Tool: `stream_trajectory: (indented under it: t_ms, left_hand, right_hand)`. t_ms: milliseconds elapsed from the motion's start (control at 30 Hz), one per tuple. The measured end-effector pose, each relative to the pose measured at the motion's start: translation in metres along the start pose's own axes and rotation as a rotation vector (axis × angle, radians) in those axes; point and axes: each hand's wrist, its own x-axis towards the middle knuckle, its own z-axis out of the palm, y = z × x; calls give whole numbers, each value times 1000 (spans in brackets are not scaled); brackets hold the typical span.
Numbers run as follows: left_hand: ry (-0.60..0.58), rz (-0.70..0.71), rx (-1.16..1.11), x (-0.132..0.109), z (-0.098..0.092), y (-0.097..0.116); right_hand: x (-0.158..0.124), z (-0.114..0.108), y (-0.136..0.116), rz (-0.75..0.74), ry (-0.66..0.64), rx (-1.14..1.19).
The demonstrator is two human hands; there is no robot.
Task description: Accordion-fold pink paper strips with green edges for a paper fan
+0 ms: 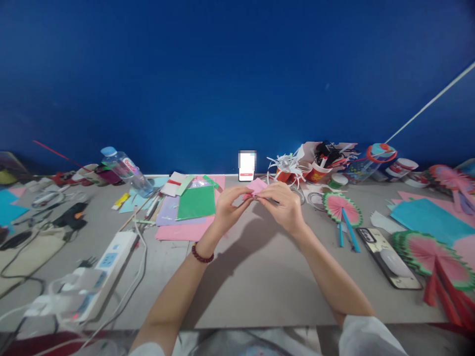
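A small piece of pink paper (pixel 258 186) is held up above the middle of the table, between both hands. My left hand (pixel 232 205) pinches its left side; a beaded bracelet circles that wrist. On the other side, my right hand (pixel 281 203) pinches the paper, its fingertips close to those of the left. Fingers cover part of the paper, so its full shape is hidden. Behind the hands, a lit phone (pixel 247 165) stands upright against the blue wall.
Left lie a green paper pack (pixel 196 201), pink sheets, a tilted bottle (pixel 128 170) and a power strip (pixel 107 274). Right are cups (pixel 318 173) of tools and strips, round paper fans (pixel 342 207), a second phone (pixel 389 259) and blue paper (pixel 432 217).
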Motion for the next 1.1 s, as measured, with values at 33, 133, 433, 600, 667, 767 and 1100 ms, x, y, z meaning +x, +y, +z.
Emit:
stream_trajectory:
  t_ms: [33, 133, 433, 600, 667, 767, 1100]
  left_hand:
    - [11, 31, 19, 0, 0, 1]
    - [42, 118, 61, 1, 0, 3]
    - [65, 60, -30, 1, -3, 2]
    - [65, 17, -70, 2, -5, 3]
    - [42, 7, -76, 3, -6, 3]
    - [-15, -22, -74, 4, -8, 3]
    - [-27, -13, -162, 7, -11, 3]
  right_hand:
    - [0, 0, 0, -6, 0, 0]
    - [-1, 0, -1, 2, 6, 23]
    - [0, 0, -5, 53, -28, 88]
    - [-1, 0, -6, 119, -14, 144]
    - [0, 0, -6, 98, -11, 145]
    - [1, 1, -6, 74, 6, 106]
    - [0, 4, -3, 92, -20, 143]
